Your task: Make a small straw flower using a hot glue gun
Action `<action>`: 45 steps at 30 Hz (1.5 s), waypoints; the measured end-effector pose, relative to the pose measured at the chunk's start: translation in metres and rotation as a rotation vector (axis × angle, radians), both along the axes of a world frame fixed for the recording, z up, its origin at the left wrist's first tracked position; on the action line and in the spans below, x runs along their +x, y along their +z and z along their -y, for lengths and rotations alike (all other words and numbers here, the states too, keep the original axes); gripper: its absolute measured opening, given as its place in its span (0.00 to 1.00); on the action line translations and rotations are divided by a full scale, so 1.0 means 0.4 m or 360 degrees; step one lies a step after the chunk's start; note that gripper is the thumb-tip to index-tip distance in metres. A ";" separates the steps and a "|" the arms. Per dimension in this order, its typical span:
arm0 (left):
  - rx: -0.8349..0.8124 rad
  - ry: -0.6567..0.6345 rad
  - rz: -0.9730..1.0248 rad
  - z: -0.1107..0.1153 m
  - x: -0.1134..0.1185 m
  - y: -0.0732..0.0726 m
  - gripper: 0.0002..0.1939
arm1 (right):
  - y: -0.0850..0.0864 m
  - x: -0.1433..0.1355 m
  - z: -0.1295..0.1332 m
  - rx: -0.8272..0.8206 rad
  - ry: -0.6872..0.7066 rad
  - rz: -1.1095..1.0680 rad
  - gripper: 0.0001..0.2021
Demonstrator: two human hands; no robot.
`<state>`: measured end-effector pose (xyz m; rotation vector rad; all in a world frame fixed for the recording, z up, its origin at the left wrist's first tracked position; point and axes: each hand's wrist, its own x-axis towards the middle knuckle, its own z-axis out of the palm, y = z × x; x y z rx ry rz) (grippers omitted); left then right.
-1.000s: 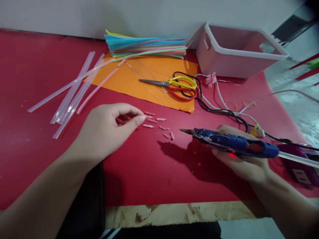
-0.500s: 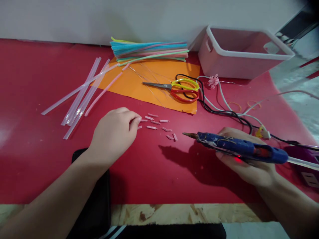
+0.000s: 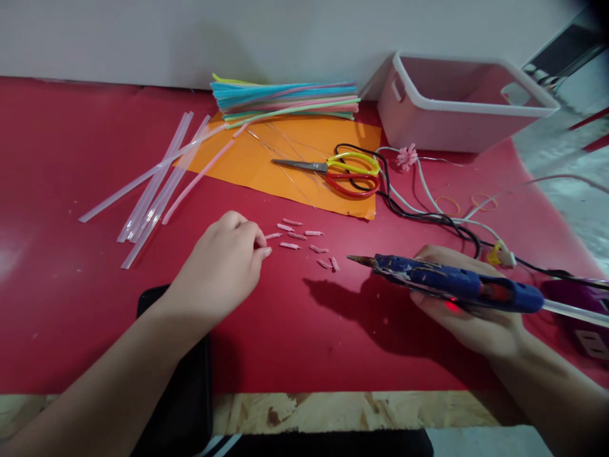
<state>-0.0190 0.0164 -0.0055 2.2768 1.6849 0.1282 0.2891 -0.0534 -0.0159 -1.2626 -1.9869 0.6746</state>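
My right hand (image 3: 480,327) is wrapped round a blue hot glue gun (image 3: 438,279), held above the table with its nozzle to the left and a red light glowing on its underside. A clear glue stick (image 3: 575,312) sticks out of its back end. My left hand (image 3: 221,270) is closed low over the red table, thumb and fingers drawn together; what they pinch, if anything, is hidden. Right beside those fingers lie several short pieces of pink pipe cleaner (image 3: 290,245), scattered on the table between my two hands.
Yellow-and-red scissors (image 3: 349,172) lie on orange paper (image 3: 228,166), with a bundle of pipe cleaners (image 3: 285,98) behind. Clear glue sticks (image 3: 152,184) are at left. A pink bin (image 3: 466,127), cables (image 3: 409,212) and a fluffy pink flower (image 3: 407,157) are at right; a phone (image 3: 185,387) lies below my left arm.
My left hand has shifted slightly down and back, its fingers curling in more. A small pink piece by the thumb no longer shows there. The glue gun has barely moved.
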 end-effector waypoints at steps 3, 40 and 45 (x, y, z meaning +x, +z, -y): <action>0.0028 -0.0034 -0.0020 0.002 0.008 0.000 0.06 | 0.006 -0.003 -0.001 0.0018 0.0014 0.0014 0.07; -0.0883 0.0006 0.1379 0.037 0.048 0.009 0.15 | 0.000 -0.008 0.010 -0.0052 0.0185 -0.0007 0.02; -0.0942 -0.0089 0.1333 0.042 0.048 0.010 0.16 | -0.003 -0.004 0.010 -0.0086 0.0222 0.0018 0.01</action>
